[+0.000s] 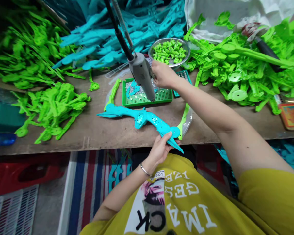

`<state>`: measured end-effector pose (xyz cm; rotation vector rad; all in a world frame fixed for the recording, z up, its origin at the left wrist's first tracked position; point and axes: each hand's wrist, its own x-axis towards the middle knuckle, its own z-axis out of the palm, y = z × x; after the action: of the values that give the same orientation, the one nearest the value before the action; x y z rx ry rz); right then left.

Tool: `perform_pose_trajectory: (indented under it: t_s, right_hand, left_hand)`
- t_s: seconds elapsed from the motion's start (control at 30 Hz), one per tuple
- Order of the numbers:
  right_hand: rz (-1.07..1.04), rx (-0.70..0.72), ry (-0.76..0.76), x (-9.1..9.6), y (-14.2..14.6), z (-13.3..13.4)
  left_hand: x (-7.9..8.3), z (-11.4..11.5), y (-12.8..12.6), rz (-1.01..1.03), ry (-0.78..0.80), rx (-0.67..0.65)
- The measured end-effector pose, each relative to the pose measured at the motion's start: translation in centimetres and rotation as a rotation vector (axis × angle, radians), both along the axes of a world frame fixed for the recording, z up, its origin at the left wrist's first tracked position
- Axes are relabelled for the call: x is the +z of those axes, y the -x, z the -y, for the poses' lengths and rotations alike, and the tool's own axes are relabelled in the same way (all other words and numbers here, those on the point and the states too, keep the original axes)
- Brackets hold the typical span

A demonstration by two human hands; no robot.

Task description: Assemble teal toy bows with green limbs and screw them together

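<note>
A long turquoise plastic toy part (139, 118) lies across the front of the wooden bench (100, 133). My left hand (160, 148) is closed on its right end at the bench edge. My right hand (163, 74) is closed round a grey hanging power screwdriver (142, 74), whose tip points down into a green tray of small screws (147, 94). A few turquoise bits lie in that tray.
Piles of lime-green parts (247, 71) fill the right side, and more green parts (51, 107) the left. Turquoise parts (117, 36) are heaped at the back. A metal bowl of green pegs (169, 50) stands behind the tray. An orange box (291, 116) sits far right.
</note>
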<state>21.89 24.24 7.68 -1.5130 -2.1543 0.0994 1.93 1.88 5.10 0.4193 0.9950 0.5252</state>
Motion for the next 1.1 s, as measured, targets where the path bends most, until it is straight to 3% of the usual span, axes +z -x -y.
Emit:
perform_pose_trajectory:
  t_s: [0.13,0.27,0.37,0.47,0.77,0.83,0.93,1.03,1.1]
  right_hand:
    - [-0.362,-0.140,-0.117,1.5,-3.1,1.5]
    - [-0.643,-0.158,-0.058,-0.1,-5.6,4.8]
    - [-0.670,-0.153,0.002,-1.8,-6.4,7.1]
    - [-0.687,-0.151,-0.052,-2.5,-6.4,8.4]
    - [-0.770,-0.172,-0.150,-4.0,-6.3,9.1]
    - [-0.798,-0.208,-0.151,-3.4,-6.3,9.8]
    - [-0.925,-0.275,-0.161,-0.4,-5.4,12.6]
    - [-1.049,-0.247,-0.181,3.2,-2.8,17.7]
    - [-1.107,-0.259,-0.217,4.5,-0.5,21.6]
  left_hand:
    - [-0.1,-0.1,0.1,0.005,-0.006,-0.010]
    - [-0.1,-0.1,0.0,0.006,-0.016,-0.003]
    - [-0.1,0.0,-0.1,0.003,-0.033,0.002]
    - [0.0,0.0,-0.2,-0.004,-0.043,-0.010]
    - [0.1,-0.1,-0.3,-0.016,-0.066,-0.023]
    - [0.1,-0.1,-0.3,-0.017,-0.064,-0.024]
    - [0.1,-0.1,-0.4,-0.023,-0.051,-0.011]
    - [0.1,-0.2,-0.4,-0.008,-0.034,-0.017]
    - [0.2,-0.4,-0.4,-0.003,-0.023,-0.025]
